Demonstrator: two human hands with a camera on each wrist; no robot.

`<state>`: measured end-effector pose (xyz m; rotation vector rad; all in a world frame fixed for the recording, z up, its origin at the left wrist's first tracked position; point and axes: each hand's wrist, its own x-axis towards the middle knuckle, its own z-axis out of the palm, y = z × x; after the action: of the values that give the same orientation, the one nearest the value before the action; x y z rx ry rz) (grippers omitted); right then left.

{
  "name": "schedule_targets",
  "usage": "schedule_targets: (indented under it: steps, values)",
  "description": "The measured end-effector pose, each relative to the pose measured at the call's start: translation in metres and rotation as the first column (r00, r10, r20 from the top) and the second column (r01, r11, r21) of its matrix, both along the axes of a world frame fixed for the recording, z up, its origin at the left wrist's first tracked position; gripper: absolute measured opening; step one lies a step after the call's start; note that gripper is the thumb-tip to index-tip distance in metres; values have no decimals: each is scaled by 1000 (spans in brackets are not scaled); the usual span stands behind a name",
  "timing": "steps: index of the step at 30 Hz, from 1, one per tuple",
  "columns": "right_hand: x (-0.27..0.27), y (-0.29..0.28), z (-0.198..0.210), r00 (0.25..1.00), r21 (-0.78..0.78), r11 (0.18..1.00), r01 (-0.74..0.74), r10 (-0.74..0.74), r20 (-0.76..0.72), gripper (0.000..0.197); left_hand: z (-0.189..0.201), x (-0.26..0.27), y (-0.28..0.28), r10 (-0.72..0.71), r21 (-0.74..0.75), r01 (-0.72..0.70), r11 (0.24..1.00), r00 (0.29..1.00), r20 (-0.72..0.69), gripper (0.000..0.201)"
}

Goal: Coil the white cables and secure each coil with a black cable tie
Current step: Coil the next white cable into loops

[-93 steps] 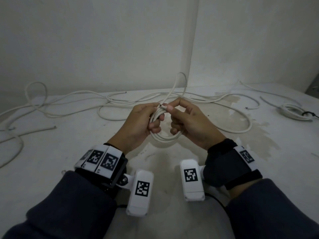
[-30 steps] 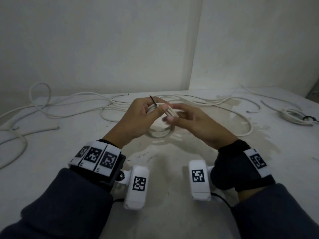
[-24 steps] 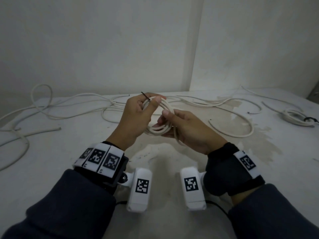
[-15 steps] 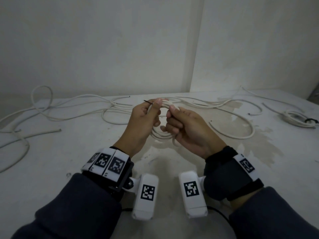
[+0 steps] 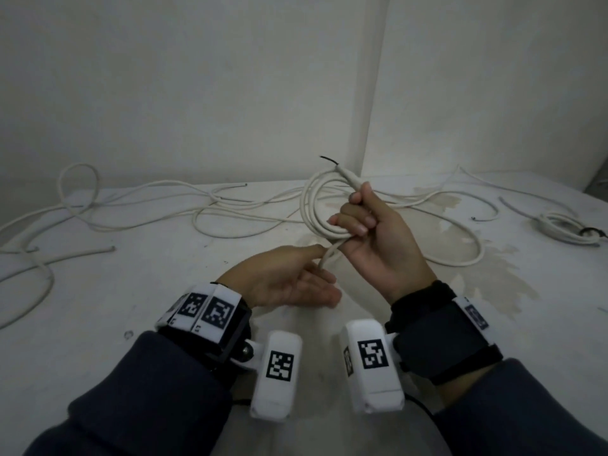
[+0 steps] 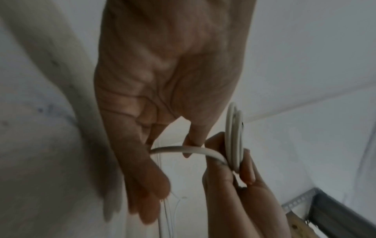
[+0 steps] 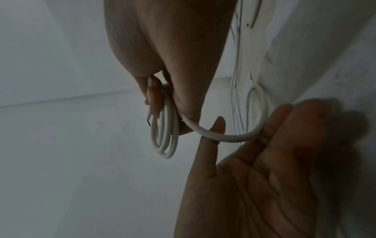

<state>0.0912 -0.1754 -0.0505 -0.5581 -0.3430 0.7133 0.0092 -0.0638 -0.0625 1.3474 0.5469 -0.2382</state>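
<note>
My right hand [image 5: 357, 212] grips a small coil of white cable [image 5: 312, 205] and holds it upright above the table. The coil's free end, with a black wire tip [image 5: 329, 158], sticks up past the fingers. A tail of the cable [image 5: 329, 255] runs down from the coil to my left hand [image 5: 316, 274], which lies palm up below it. The left wrist view has that tail [image 6: 183, 148] crossing between thumb and fingers, which look mostly straight. The right wrist view shows the coil [image 7: 164, 133] hanging from the curled fingers. No black tie is in either hand.
Several loose white cables [image 5: 210, 205] sprawl across the back and left of the white table [image 5: 98, 307]. A coiled cable [image 5: 559, 225] with a black tie [image 5: 590, 231] lies at the far right. Another loop [image 5: 460, 238] lies over a stain.
Both hands gripped the coil together half a second ago. Now the right hand has raised it up and to the right, and the left hand has let go and dropped lower, palm up.
</note>
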Motion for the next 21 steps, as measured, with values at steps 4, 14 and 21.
schedule_targets:
  steps: [4,14,21]
  values:
    - [1,4,-6,997,-129,988,81,-81,7,34,-7,3,8,288,-206,-243,948,928,234,17]
    - [8,7,-18,990,-221,968,119,-134,-52,10,-1,9,1,481,-355,-332,874,694,536,25]
    - [3,2,-13,998,-241,969,61,-60,10,15,-2,8,0,406,-200,-365,909,667,625,24]
